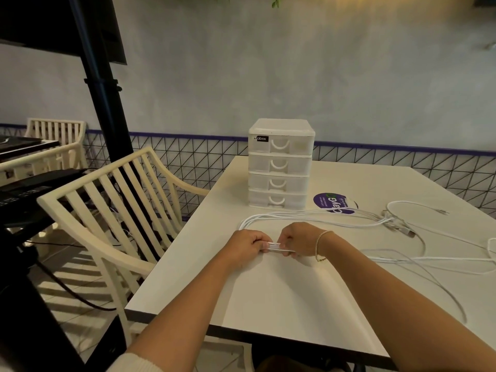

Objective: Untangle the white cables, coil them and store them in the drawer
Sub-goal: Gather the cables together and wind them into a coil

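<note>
A cream slatted chair stands left of the white worktop. The left hand and right hand pinch bundled white cables, which trail right. Behind stands a closed four-drawer unit.

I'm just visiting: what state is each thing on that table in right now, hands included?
White cables: uncoiled, spread loose over the table, several strands gathered side by side between the hands.
Drawer unit: upright, all four drawers shut.
Left hand: fingers curled, gripping the gathered strands.
Right hand: fingers curled, pinching the same strands.
Purple sticker: flat on the table, cables crossing it.
</note>
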